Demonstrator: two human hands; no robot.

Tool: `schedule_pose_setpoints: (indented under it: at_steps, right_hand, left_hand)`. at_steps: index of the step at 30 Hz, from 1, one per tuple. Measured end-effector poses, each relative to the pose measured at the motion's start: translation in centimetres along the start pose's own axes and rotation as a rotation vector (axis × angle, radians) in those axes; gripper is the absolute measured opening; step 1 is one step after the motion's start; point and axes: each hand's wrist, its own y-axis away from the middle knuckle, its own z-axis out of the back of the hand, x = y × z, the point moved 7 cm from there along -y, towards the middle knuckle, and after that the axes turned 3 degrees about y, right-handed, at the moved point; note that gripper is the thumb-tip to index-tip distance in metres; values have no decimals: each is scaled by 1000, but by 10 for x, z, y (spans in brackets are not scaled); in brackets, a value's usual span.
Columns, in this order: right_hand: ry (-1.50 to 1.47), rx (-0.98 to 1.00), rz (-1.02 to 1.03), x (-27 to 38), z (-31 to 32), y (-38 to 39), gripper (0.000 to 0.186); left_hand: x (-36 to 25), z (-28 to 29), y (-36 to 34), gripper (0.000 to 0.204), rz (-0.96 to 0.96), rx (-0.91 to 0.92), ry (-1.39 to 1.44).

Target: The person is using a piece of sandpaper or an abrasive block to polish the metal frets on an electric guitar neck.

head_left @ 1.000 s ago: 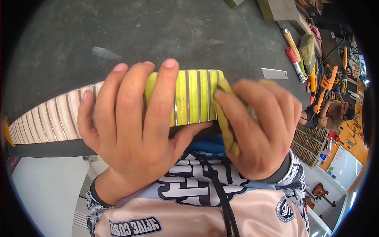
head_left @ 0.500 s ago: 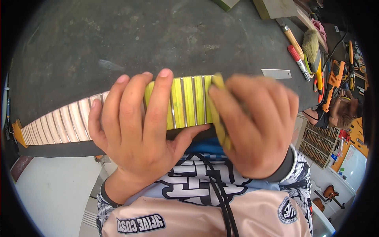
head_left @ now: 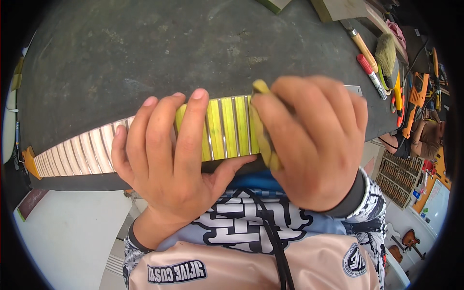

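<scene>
A fretted neck [head_left: 84, 147] lies across the dark mat, pale on the left, with a yellow section [head_left: 224, 127] at its right end, metal frets across both. My left hand [head_left: 164, 169] grips the neck, fingers over the top and thumb along the near edge. My right hand [head_left: 316, 142] is curled around a folded yellow pad [head_left: 263, 145], pressed against the neck's right end; its fingertips are partly hidden. Under the neck's far left tip sits an orange support [head_left: 30, 162]. A metal blade or rule [head_left: 354, 90] pokes out behind my right hand.
The dark worktable [head_left: 145, 43] carries a wooden-handled tool [head_left: 363, 48], red-capped marker [head_left: 371, 72], brush [head_left: 385, 53], orange tool [head_left: 414, 104] and wooden blocks [head_left: 333, 9] at right. Another person [head_left: 424, 137] is at the right edge, near a tool rack [head_left: 398, 179].
My right hand and the yellow pad have shifted up toward the far side of the neck. My left hand keeps its grip. The whole view has moved slightly.
</scene>
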Motion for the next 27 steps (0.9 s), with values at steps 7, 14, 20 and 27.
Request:
schedule_pose_setpoints:
  at_steps: [7, 14, 20, 27]
  right_hand:
    - [6, 47, 23, 9, 6, 13, 39]
    - [18, 89, -13, 10, 6, 8, 39]
    - [-70, 27, -18, -2, -1, -10, 33]
    - [0, 23, 24, 1, 0, -2, 36]
  left_hand:
    - [0, 1, -1, 77, 5, 17, 1]
    - [0, -1, -3, 77, 13, 32, 6]
    - [0, 0, -3, 77, 10, 46, 5]
    - [0, 0, -3, 77, 2, 17, 12]
